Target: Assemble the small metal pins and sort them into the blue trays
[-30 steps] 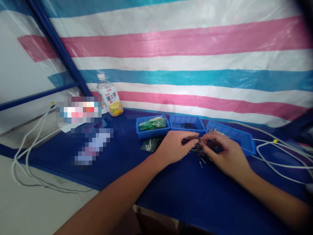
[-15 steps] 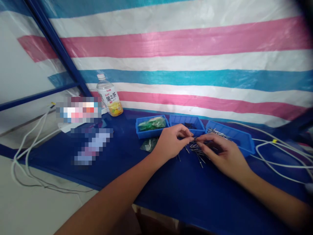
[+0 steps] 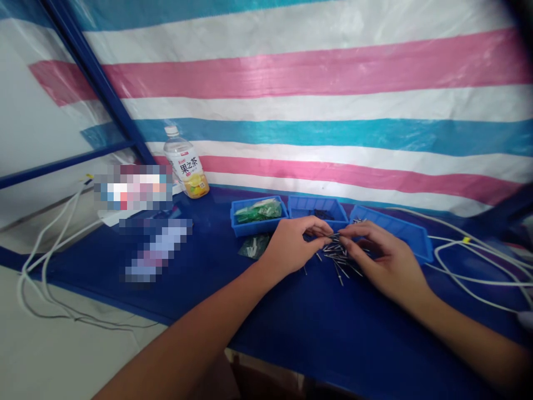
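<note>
A loose heap of thin metal pins [image 3: 341, 261] lies on the blue table [image 3: 291, 322] in front of three blue trays. My left hand [image 3: 291, 247] hovers at the heap's left edge, its thumb and fingers pinched on a pin. My right hand [image 3: 383, 258] rests over the heap's right side, its fingertips pinched together and meeting the left hand's; it seems to grip the same pin. Both pinches sit just in front of the middle tray [image 3: 318, 208].
The left tray [image 3: 258, 214] holds green packets; a small green bag [image 3: 254, 245] lies before it. The right tray [image 3: 395, 233] holds more pins. A drink bottle [image 3: 186, 164] stands at the back left. White cables [image 3: 470, 261] trail on the right and off the table's left end.
Both hands stayed over the pin heap with only small finger movements. The left hand's fingers rose slightly and pinched again; the right hand shifted a little toward the table's front.
</note>
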Motion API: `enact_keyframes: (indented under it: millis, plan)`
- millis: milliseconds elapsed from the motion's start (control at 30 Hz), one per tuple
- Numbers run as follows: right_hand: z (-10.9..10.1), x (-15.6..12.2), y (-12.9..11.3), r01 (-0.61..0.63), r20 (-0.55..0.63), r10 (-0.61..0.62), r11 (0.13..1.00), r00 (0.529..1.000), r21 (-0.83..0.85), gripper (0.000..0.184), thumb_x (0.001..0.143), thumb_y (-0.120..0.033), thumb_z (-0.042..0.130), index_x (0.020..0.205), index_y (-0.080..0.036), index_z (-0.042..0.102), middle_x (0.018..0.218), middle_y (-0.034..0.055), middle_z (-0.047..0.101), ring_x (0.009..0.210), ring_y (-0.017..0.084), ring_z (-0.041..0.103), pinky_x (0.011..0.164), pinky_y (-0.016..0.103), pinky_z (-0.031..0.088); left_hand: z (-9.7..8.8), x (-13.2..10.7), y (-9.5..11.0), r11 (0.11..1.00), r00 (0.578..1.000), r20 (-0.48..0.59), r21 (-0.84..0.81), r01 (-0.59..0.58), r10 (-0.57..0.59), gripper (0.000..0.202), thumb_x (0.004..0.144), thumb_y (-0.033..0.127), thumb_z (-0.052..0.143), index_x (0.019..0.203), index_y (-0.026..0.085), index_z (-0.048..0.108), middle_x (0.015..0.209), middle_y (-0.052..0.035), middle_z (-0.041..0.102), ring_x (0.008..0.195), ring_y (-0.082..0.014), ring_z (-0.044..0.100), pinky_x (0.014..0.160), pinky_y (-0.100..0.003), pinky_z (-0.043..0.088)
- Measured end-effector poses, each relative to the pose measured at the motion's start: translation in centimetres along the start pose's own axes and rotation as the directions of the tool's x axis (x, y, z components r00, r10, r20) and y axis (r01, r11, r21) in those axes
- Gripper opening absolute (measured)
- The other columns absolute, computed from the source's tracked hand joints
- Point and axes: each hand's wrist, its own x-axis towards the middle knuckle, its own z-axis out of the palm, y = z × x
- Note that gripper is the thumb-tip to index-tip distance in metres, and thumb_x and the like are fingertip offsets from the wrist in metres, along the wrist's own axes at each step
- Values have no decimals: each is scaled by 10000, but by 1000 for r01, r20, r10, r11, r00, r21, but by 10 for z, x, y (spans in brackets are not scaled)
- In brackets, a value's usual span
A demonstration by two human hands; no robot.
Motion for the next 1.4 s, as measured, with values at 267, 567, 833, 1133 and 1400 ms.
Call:
enact_keyframes:
  millis: [267, 567, 833, 1133, 1400]
  plan:
    - [-1, 0, 0, 10, 40, -9, 999, 999, -35, 157, 1026, -409, 690, 1016, -263, 747, 1032, 69, 766, 922, 248, 737, 745, 363, 598, 2, 1, -4, 995, 999, -47, -98, 7, -11, 193, 858, 152, 824, 1044, 178, 778, 1060, -79, 833, 982, -195, 799, 984, -392, 661]
    - [4, -1, 1, 8, 86, -4, 999, 996, -46, 83, 991, -332, 698, 1003, -258, 733, 1035, 68, 792, 918, 256, 767, 681, 347, 600, 6, 0, -4, 938, 995, 32, -329, 105, -99, 361, 812, 88, 845, 1154, 147, 745, 1110, -127, 823, 979, -195, 807, 956, -370, 671]
    - [7, -4, 1, -32, 64, 28, 997, 998, 69, 190, 976, -298, 705, 1155, -268, 649, 967, 44, 733, 822, 223, 741, 694, 338, 614, 8, 0, -2, 944, 994, 42, -309, 113, -105, 468, 784, 106, 882, 1223, 164, 729, 1179, -144, 807, 1043, -227, 804, 943, -371, 675]
    - [-2, -2, 1, -37, -52, 35, 998, 998, -42, 161, 996, -388, 719, 1111, -275, 719, 996, 50, 767, 784, 223, 742, 670, 347, 591, 3, -6, 7, 990, 982, 147, -61, 125, -115, 422, 1011, 367, 669, 1394, 199, 718, 921, -70, 835, 720, -179, 782, 693, -306, 646]
    - [2, -1, 3, 4, 6, -4, 998, 1000, -63, 143, 983, -383, 741, 1047, -255, 742, 955, 47, 749, 721, 190, 684, 631, 337, 550, 6, -4, 2, 998, 998, 58, -68, 9, -5, 296, 971, 276, 720, 1236, 170, 801, 1250, -97, 821, 1119, -248, 803, 1007, -382, 651]
